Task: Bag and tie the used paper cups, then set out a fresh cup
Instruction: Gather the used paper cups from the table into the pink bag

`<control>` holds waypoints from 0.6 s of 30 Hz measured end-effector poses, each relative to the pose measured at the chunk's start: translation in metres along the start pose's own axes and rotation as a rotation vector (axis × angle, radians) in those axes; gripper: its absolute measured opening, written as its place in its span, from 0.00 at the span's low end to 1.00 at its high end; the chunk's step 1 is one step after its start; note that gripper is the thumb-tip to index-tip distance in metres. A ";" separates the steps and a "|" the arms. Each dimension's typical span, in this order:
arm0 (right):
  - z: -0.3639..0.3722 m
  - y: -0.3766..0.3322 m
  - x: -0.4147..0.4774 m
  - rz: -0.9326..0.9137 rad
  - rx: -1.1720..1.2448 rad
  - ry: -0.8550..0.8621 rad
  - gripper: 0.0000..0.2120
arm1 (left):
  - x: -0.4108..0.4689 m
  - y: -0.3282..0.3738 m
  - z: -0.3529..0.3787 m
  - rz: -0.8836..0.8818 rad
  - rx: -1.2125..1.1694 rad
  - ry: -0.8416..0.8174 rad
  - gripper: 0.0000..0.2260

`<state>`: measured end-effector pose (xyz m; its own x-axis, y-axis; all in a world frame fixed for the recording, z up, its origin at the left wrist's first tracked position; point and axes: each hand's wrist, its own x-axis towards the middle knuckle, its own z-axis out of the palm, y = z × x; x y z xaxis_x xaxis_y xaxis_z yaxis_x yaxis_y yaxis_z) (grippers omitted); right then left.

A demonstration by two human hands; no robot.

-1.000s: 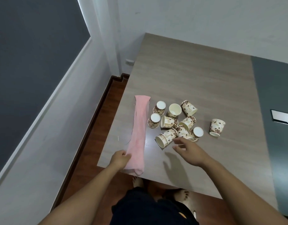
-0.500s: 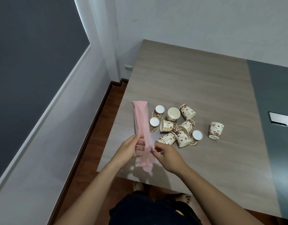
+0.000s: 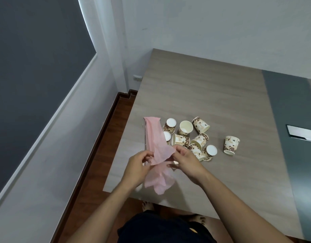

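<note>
A thin pink plastic bag (image 3: 156,144) is lifted at its near end, its far end still lying on the wooden table (image 3: 203,95). My left hand (image 3: 137,167) and my right hand (image 3: 184,161) both pinch the bag's near end from either side. Behind my hands, several paper cups with a brown bean print (image 3: 191,135) lie in a cluster, some upside down, some on their sides. One more cup (image 3: 231,144) stands upside down apart to the right.
The table's left edge runs close to a white wall, with a strip of dark wood floor (image 3: 105,155) between. A grey panel with a metal plate (image 3: 302,133) covers the table's right part. My bare feet show under the near edge.
My left hand has raised the bag's near end off the table. My right hand came over from the cups and took hold of the bag too.
</note>
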<state>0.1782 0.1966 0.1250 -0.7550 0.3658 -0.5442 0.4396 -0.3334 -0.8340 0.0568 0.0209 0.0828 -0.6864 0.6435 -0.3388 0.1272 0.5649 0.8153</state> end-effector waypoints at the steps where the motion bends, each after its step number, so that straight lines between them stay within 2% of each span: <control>1: -0.003 -0.004 0.002 -0.018 -0.011 0.062 0.12 | 0.002 -0.001 -0.004 0.011 0.057 0.054 0.10; 5: -0.027 -0.016 0.009 -0.076 -0.077 0.385 0.11 | 0.012 -0.008 -0.036 0.033 0.148 0.253 0.09; 7: -0.039 -0.016 0.011 -0.108 -0.127 0.481 0.10 | 0.015 -0.014 -0.051 0.040 0.226 0.310 0.08; 9: -0.047 -0.014 0.014 -0.120 -0.165 0.518 0.10 | 0.016 -0.017 -0.060 0.031 0.328 0.336 0.06; 12: -0.051 -0.007 0.020 -0.117 -0.193 0.527 0.09 | 0.017 -0.011 -0.062 0.041 0.385 0.381 0.08; 18: -0.068 0.004 0.039 -0.061 -0.257 0.561 0.07 | 0.016 0.029 -0.054 0.145 0.103 0.630 0.10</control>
<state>0.1837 0.2687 0.0949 -0.4419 0.8022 -0.4016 0.5597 -0.1033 -0.8222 0.0113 0.0197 0.1263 -0.9413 0.3089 0.1363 0.2963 0.5624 0.7719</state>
